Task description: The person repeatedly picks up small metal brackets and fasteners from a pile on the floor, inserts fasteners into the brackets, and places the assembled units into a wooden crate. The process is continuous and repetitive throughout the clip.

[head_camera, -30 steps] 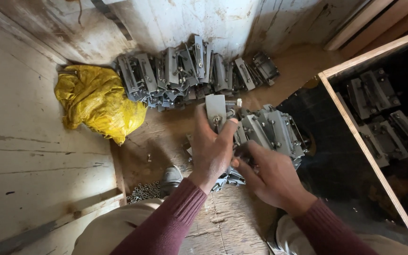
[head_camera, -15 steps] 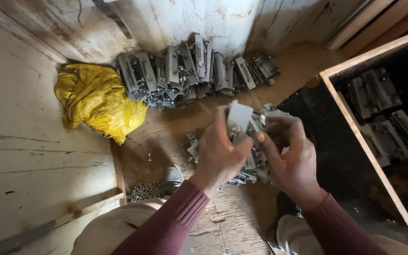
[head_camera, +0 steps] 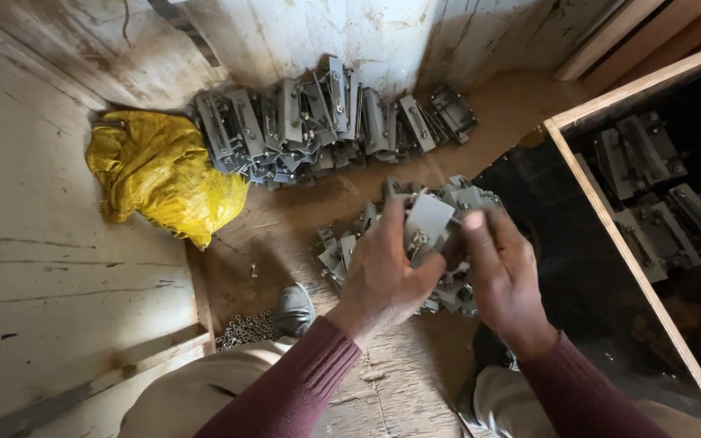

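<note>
Above a small heap of grey metal brackets (head_camera: 415, 251) on the wooden floor (head_camera: 285, 235), the left hand (head_camera: 387, 272) pinches a flat grey metal plate (head_camera: 429, 221) by its lower edge, fingers closed on it, while the right hand (head_camera: 505, 272) rests its curled fingertips against the plate's right side. Stiff, probably fairly heavy and sharp-edged, the plate is best taken by its flat faces. Behind, a row of like brackets (head_camera: 326, 122) leans on the whitewashed wall. Leftward lies a crumpled yellow sack (head_camera: 160, 178), unlabelled; loose nuts (head_camera: 245, 328) sit near the shoe (head_camera: 294, 310). A wooden-framed crate (head_camera: 610, 219) at right holds more fittings.
</note>
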